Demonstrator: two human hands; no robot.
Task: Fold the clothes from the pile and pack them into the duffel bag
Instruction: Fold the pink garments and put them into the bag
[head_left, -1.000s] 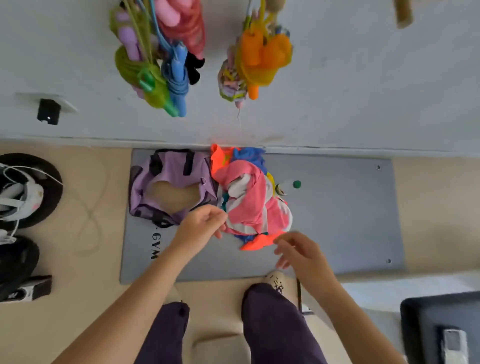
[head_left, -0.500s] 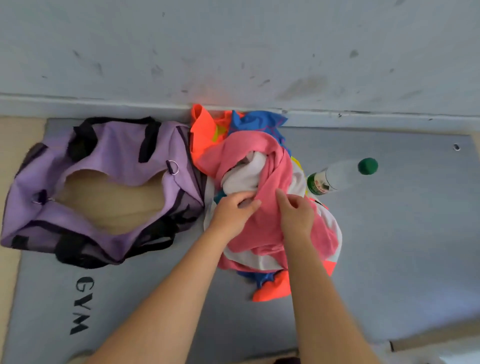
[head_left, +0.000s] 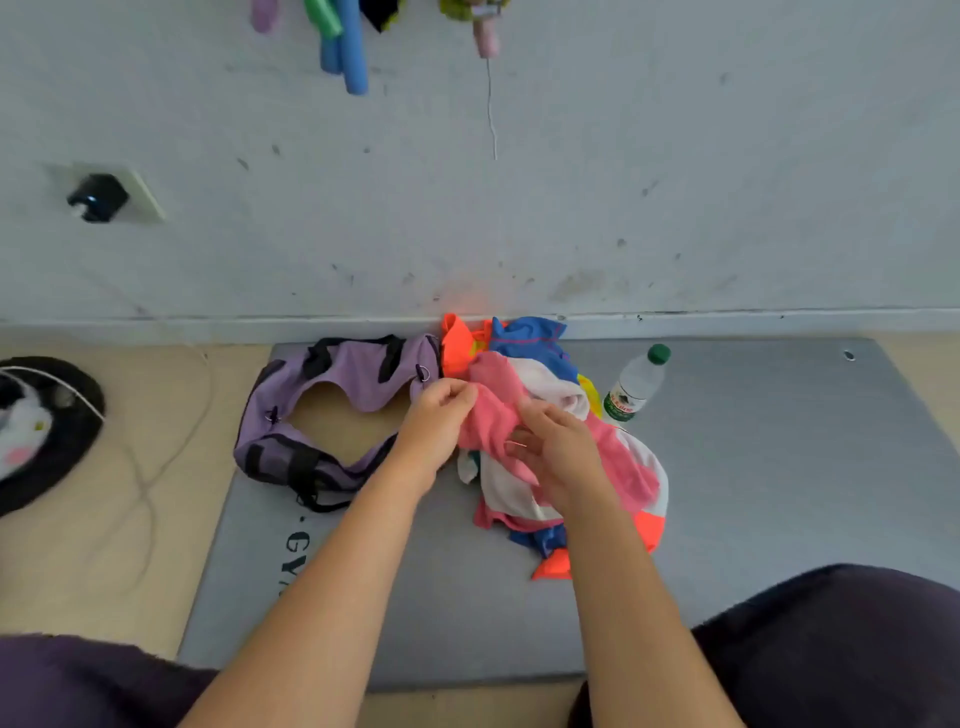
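Observation:
A pile of clothes (head_left: 550, 374) in pink, white, blue and orange lies on a grey gym mat (head_left: 779, 467) against the wall. An open purple duffel bag (head_left: 358, 369) with black straps sits just left of the pile, its inside showing nothing. My left hand (head_left: 436, 426) pinches the upper edge of a pink garment (head_left: 493, 410) on top of the pile. My right hand (head_left: 558, 447) grips the same pink garment lower down, fingers curled into the cloth.
A plastic water bottle (head_left: 636, 384) with a green cap lies right of the pile. Foam handles (head_left: 345, 47) hang on the wall above. A black round object (head_left: 67, 441) and a white cable (head_left: 156, 457) lie on the floor at left. My dark-trousered knees (head_left: 841, 639) frame the mat's near edge.
Both hands went from hovering near the pile to taking hold of the pink garment and lifting its edge. The camera view shifted back, showing more wall and floor.

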